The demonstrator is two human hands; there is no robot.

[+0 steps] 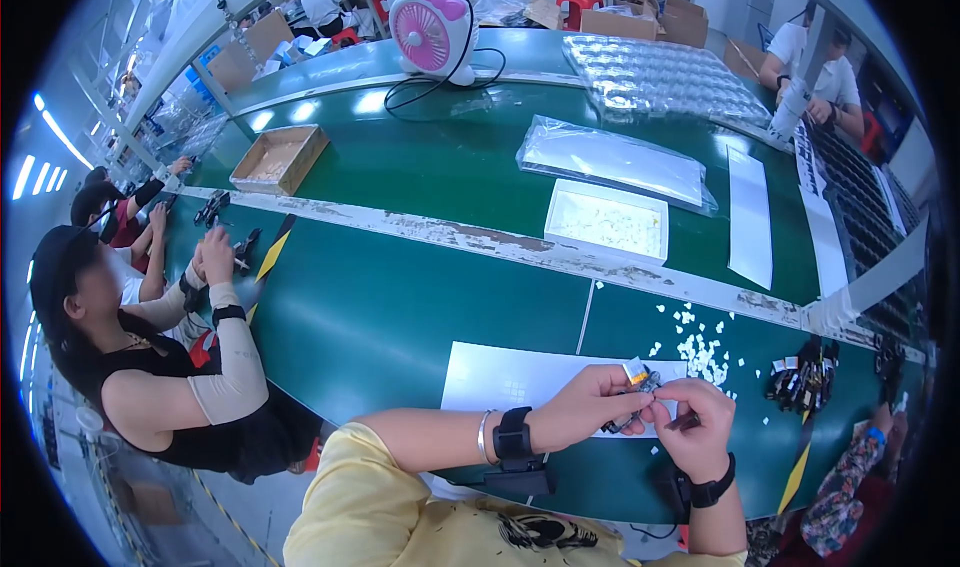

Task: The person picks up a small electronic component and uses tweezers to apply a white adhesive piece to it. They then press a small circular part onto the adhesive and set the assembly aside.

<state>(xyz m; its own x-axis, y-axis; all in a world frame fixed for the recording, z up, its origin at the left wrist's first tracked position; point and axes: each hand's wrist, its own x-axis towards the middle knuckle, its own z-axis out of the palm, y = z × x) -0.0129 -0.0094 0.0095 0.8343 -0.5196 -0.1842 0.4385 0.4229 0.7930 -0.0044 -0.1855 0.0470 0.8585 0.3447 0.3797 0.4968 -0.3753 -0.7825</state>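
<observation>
In front of my chest, above a white sheet of paper (485,379), my left hand (585,409) is closed around a small dark electronic part (645,387). A silver and yellow battery-like piece (636,371) sticks up from it. My right hand (697,422) meets it from the other side with thumb and forefinger pinched together; what lies between those fingertips is too small to make out. Small white pieces (703,355) are scattered on the green table just beyond my right hand. Right of them lies a bundle of dark cabled parts (803,377).
A white-painted rail (430,229) crosses the bench. Behind it are a white box (607,246) of white pieces, a bagged white stack (615,162), a cardboard tray (287,177), a pink fan (432,32) and clear blister trays (660,77). Co-workers sit left, right and beyond.
</observation>
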